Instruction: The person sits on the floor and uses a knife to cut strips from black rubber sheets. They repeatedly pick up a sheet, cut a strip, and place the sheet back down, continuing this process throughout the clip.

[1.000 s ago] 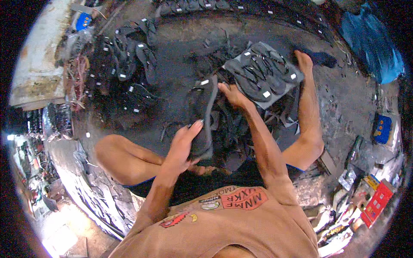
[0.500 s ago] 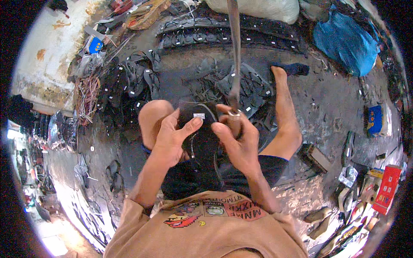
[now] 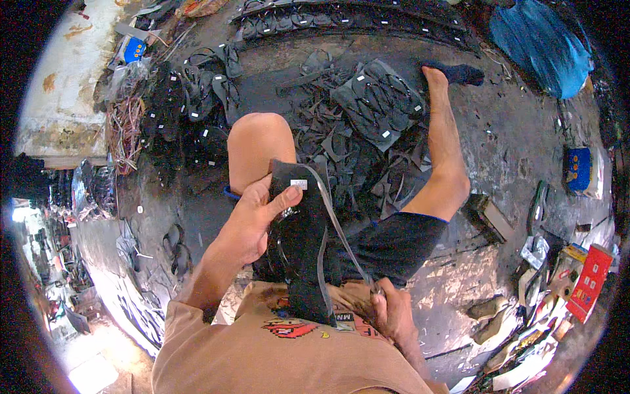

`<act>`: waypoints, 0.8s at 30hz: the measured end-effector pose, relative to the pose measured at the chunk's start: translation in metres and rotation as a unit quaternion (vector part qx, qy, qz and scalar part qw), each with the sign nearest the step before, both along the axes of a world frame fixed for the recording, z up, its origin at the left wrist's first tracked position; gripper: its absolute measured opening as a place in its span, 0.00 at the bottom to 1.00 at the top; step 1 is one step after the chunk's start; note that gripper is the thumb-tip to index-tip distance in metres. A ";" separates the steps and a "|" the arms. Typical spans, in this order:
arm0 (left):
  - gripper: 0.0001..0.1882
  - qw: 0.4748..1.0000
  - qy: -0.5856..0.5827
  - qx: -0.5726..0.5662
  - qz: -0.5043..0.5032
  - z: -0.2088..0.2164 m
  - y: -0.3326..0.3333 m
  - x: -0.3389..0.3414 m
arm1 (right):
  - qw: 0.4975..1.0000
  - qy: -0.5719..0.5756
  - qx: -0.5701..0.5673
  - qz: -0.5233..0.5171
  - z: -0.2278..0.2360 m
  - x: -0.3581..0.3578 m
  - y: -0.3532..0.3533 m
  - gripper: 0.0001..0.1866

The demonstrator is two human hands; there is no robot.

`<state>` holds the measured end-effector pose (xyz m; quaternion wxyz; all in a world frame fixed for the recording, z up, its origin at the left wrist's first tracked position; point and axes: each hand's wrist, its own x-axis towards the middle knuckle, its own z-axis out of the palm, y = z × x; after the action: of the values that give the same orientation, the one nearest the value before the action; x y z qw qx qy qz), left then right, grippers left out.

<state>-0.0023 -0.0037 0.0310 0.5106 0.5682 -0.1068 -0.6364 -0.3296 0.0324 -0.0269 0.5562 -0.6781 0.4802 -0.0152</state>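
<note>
My left hand (image 3: 252, 210) grips the upper end of a black rubber sandal (image 3: 302, 230), its thumb beside a small white label (image 3: 298, 184). The sandal hangs down over my lap, its lower end against my shirt. Low on the right, my right hand (image 3: 394, 308) is closed around the handle of a long thin knife (image 3: 348, 243). The handle is mostly hidden by the fingers. The blade slants up and left, its far end lying along the sandal's right edge near the top. A narrow dark strip (image 3: 321, 269) runs down that same side.
Black offcuts (image 3: 335, 144) lie in a heap beyond my knees, beside stacked labelled sandals (image 3: 380, 98). Further sandals (image 3: 302, 25) form rows at the back. A blue plastic bag (image 3: 545, 49) lies far right. On the right are a wooden block (image 3: 491, 218) and a red box (image 3: 590, 282).
My right hand has swung down toward my body with the knife, whose blade went from pointing up and away to slanting beside the sandal. My left hand keeps its hold; the view has shifted.
</note>
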 end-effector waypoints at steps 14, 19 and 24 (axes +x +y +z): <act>0.19 0.975 -0.130 0.023 -0.181 0.007 -0.036 0.018 | 0.969 -0.069 -0.080 0.222 0.029 0.127 -0.205 0.23; 0.20 0.940 -0.331 -0.028 -0.080 0.025 -0.045 0.023 | 0.974 -0.211 -0.085 0.019 -0.010 0.126 -0.231 0.17; 0.12 0.953 -0.227 -0.183 0.084 0.026 -0.062 0.010 | 0.916 -0.251 0.014 -0.313 -0.038 0.076 -0.201 0.16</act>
<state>0.0081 -0.0657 0.0569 0.6199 0.6017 -0.2860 -0.4147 -0.2534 -0.1684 -0.0645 0.6347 -0.4592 0.5129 -0.3510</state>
